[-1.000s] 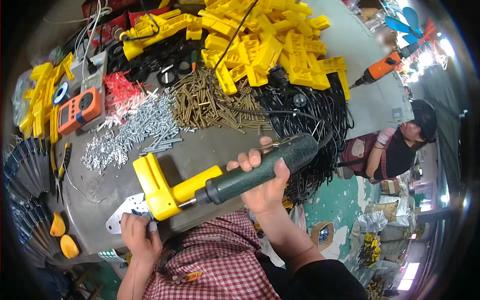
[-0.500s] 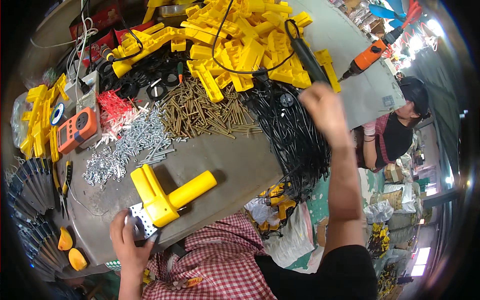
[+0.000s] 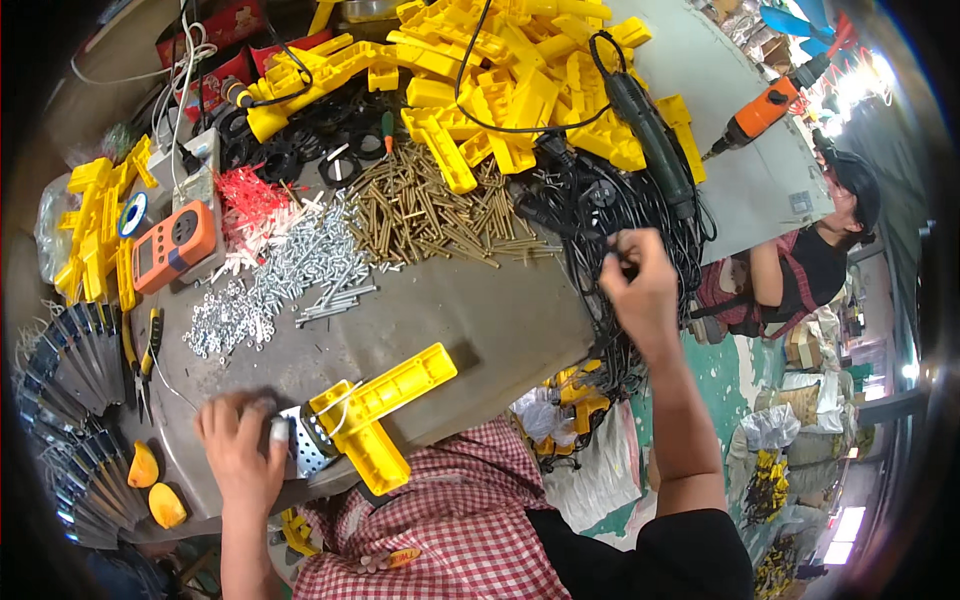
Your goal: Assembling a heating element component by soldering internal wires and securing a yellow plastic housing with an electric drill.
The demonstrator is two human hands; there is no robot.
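A yellow T-shaped plastic housing lies hollow side up near the table's front edge, a thin white strand across it. A perforated metal plate joins its left end. Beside the plate, my left hand rests with fingers apart, the thumb close to the plate's edge; a pale covering shows on the thumb. My right hand is closed at the bundle of black cables, pinching a black cable end between thumb and fingers. The dark green electric screwdriver hangs just above that hand.
Brass screws, silver screws and nuts lie in piles. Yellow housings are heaped behind. An orange meter and pliers sit left. An orange power driver hangs right, near another person.
The yellow housing has been turned over, its hollow side now up. My left hand has let go of the plate. My right hand has come down from beside the screwdriver to the black cables.
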